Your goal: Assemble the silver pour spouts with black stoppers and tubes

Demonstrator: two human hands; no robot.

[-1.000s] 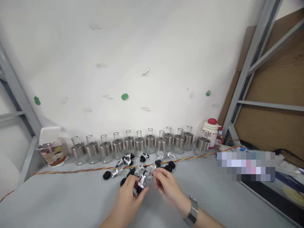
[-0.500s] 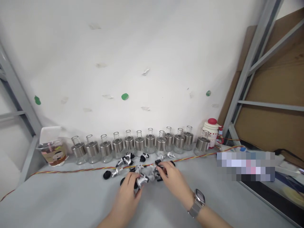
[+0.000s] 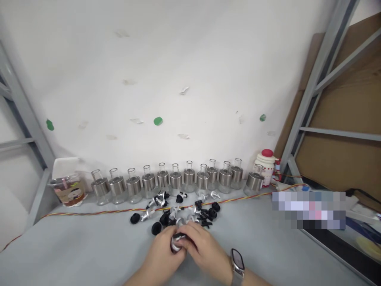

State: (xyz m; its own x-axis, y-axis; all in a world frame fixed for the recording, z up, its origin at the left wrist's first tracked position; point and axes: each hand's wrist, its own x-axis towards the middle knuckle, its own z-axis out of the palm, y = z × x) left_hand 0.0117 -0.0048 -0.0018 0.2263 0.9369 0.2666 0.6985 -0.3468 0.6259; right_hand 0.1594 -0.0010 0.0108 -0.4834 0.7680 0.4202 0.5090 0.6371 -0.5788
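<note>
Low over the front of the grey table, my left hand (image 3: 162, 249) is closed around a silver and black bottle pourer (image 3: 176, 245). My right hand (image 3: 205, 247), with a watch on its wrist, meets it there, its fingers curled onto the top of the same pourer. Fingers cover most of the piece, so any small part in the right hand is hidden. Just beyond both hands lies a loose heap of silver pourers (image 3: 148, 215) and black fittings (image 3: 212, 213). A round black cap (image 3: 156, 228) rests left of the fingers.
Several glass bottles with steel sleeves (image 3: 148, 183) stand in a row along the wall. A twisted red-yellow wire (image 3: 98, 213) crosses the table behind the heap. A drink cup (image 3: 69, 192) stands left, a white jar with red lid (image 3: 264, 169) right. Grey rack posts (image 3: 321, 79) frame the right side.
My right hand has left the heap and moved toward me and left to join my left hand. The left hand has drawn slightly nearer with the pourer, which is now gripped between both.
</note>
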